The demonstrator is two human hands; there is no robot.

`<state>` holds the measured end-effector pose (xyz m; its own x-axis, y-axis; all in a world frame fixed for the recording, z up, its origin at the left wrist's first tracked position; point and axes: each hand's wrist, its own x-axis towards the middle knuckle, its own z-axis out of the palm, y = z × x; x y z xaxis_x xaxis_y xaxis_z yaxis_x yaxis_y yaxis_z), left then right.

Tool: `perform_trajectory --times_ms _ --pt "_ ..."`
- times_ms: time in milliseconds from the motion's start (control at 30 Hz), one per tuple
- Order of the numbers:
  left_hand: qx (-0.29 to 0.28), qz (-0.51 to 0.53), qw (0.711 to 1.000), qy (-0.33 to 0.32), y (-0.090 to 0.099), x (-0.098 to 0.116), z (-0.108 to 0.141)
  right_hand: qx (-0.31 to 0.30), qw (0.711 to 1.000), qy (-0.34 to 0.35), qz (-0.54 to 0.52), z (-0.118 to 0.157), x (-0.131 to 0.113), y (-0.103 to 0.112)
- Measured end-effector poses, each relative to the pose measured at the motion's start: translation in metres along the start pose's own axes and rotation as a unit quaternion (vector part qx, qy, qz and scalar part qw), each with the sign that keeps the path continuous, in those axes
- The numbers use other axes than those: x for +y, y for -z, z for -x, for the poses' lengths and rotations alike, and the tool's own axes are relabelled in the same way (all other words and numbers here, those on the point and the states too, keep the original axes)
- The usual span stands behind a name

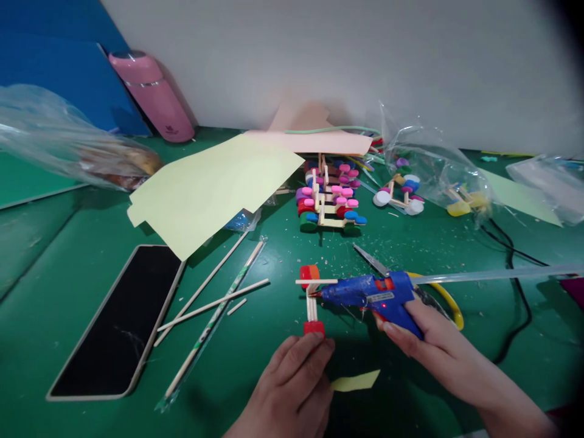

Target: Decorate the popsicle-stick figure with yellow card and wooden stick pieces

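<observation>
My left hand [294, 383] is closed on the near red end of a small wooden-stick model [312, 304]. Its far end carries a red and orange disc piece [309, 275], with a thin stick [316, 281] lying crosswise there. My right hand [424, 347] grips a blue hot glue gun [369, 295], whose nozzle tip meets the model just below the cross stick. A long clear glue stick [493, 275] sticks out of the gun's back. Behind the gun lie scissors with a yellow handle [456, 307] and a grey blade [371, 260].
Several finished stick models with coloured discs [328, 194] stand at the back. Loose wooden sticks [214, 304] and a phone [118, 322] lie left, near yellow paper [214, 188]. A pink bottle [155, 97] leans at the wall. A black cord [517, 304] runs right.
</observation>
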<state>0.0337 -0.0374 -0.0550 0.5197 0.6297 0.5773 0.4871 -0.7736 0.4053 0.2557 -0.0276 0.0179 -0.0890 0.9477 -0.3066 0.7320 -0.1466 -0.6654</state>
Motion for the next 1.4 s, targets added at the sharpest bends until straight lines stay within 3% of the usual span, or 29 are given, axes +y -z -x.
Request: perform_trajectory --times_ms 333,467,633,933,1133,1300,1400 --pt "-0.012 0.002 1.0 -0.007 0.004 0.0 -0.003 -0.061 0.998 0.016 -0.021 0.01 0.012 0.002" --pt "-0.033 0.0 0.999 0.006 0.006 0.001 -0.003 -0.049 0.999 0.012 -0.014 0.009 0.012 0.002" --pt "-0.022 -0.002 1.0 -0.014 0.003 -0.001 0.0 -0.012 1.0 -0.011 0.006 0.004 0.008 0.003" --pt "0.004 -0.002 1.0 -0.008 0.0 -0.001 0.0 -0.064 0.995 -0.022 -0.073 0.012 0.014 0.004" --pt "-0.021 -0.005 1.0 -0.014 0.004 -0.001 0.0 -0.026 0.999 -0.021 -0.01 0.007 0.013 0.003" --pt "-0.057 -0.007 0.998 0.018 0.009 0.003 -0.003 -0.017 1.0 -0.019 -0.005 0.006 0.015 0.002" --pt "-0.036 -0.004 0.999 0.006 0.007 0.002 -0.003 -0.033 0.999 -0.023 -0.02 0.009 0.015 0.003"
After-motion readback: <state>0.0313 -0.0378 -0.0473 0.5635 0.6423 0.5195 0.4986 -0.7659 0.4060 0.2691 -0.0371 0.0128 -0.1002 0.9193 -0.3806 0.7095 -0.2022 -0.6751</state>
